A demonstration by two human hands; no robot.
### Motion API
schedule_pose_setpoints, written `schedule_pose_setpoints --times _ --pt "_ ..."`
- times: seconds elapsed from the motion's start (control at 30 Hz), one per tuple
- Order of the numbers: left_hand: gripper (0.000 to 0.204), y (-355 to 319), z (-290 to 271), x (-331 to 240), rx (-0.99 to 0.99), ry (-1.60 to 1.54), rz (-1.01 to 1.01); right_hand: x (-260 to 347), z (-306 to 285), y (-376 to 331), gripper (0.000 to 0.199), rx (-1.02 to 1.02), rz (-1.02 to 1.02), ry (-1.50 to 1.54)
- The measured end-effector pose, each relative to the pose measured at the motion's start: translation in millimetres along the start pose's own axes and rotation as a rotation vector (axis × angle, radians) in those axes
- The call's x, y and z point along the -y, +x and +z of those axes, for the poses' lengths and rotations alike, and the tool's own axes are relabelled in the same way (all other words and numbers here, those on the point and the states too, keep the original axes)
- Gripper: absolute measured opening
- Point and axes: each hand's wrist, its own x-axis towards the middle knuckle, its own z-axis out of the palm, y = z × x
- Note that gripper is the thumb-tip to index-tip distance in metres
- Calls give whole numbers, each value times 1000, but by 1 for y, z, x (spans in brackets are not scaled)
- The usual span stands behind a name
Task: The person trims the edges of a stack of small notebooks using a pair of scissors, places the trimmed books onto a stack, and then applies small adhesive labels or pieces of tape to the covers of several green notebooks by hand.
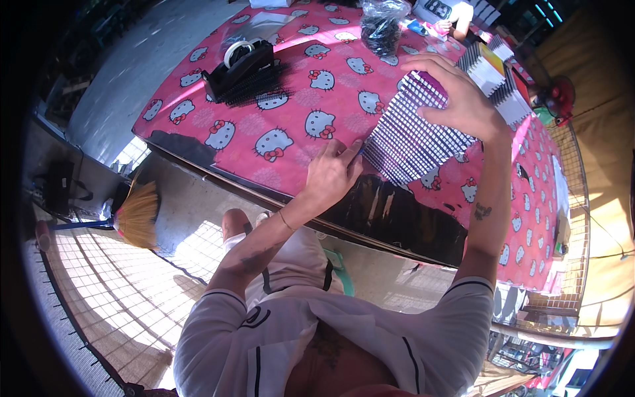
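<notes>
- The left hand (331,173) is near the middle of the frame. Its fingers are bent at the near left corner of the checked stack (410,142). A little bit of blue shows by the fingertips, but I cannot tell if they pinch anything.
- The right hand (471,106) is right of the middle, up high. It reaches over the top right part of the checked stack, with the thumb and fingers spread apart. I cannot tell how tightly it grips.
- The checked stack is black and white, just right of the middle. It lies at a slant between the two hands, and some purple shows near its top.
- Under it is the worktop (397,212), with a pink cloth (345,99) full of cat faces. The near edge is bare and dark.
- A black tape holder (248,71) sits at the upper left, with a pale tape roll (231,54).
- At the top is a clear bag (382,33) with dark stuff inside.
- Piles of books (488,71) stand at the upper right, near another person (444,9) in white.
- A straw broom (139,215) is at the left.
</notes>
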Motion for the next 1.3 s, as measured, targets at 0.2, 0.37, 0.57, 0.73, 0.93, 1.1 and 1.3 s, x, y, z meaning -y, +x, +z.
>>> schedule_pose_setpoints --times 0.2,0.37,0.57,0.73,0.93,1.1,1.3 --pt "35 1 -1 1 -123 145 144 1 1 0 56 -4 -8 -14" --pt "29 3 0 19 272 -538 -387 1 -1 1 57 -5 -6 -13" --pt "32 -7 -2 22 408 -1074 -782 -1 1 0 57 -19 -23 -7" --pt "33 -7 1 23 351 -1190 -825 -1 0 1 57 -4 -25 10" --pt "32 -2 9 20 353 -1236 -817 -2 1 -1 57 -14 -15 -19" --pt "31 -2 15 23 330 -1119 -711 -1 1 0 58 -7 -2 -5" --pt "32 -5 16 24 335 -602 -425 -4 2 -1 58 -11 -8 -21"
